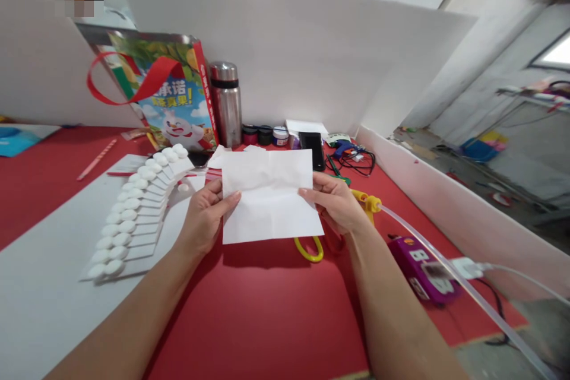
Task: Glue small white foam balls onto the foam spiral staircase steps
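Observation:
A white sheet of paper (269, 214) with faint creases is held up above the red table. My left hand (207, 214) pinches its left edge, the thumb lying on the near face. At the right edge, my right hand (333, 202) grips it the same way. The fingers behind the paper are partly hidden. Left of my left hand lies a curved, stepped white piece (142, 231) lined with rows of round white discs (122, 239). Below the paper's lower right, yellow scissor-like handles (310, 251) stick out; the rest is covered.
A purple box (423, 273) with a white plug and a yellow glue gun (367, 203) with a clear stick lie at right. Behind stand a steel thermos (229, 110), small jars (265, 135), a printed bag (171, 101) and a white partition (289, 41). A white board (40, 285) covers the left.

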Tool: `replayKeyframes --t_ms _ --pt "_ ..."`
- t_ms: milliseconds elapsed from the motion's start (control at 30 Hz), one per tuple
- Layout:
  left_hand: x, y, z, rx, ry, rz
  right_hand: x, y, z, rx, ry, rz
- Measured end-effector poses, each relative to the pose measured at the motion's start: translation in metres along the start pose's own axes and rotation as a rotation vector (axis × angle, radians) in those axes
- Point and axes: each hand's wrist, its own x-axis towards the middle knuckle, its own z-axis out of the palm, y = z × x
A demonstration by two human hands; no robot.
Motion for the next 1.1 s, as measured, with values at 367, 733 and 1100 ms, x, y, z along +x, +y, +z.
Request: replayKeyframes --t_ms 367,733,1100 --pt "-0.002 0.004 0.004 0.028 0.037 0.071 0.0 -0.001 0.0 0.095 0.111 0.031" --pt "-0.001 0.006 -0.001 0.203 0.014 0.16 0.0 0.0 0.002 -0.153 0.105 -0.129" --pt "-0.001 0.002 0.001 0.095 -0.061 -0.129 0.002 -0.002 0.005 0.061 0.057 0.028"
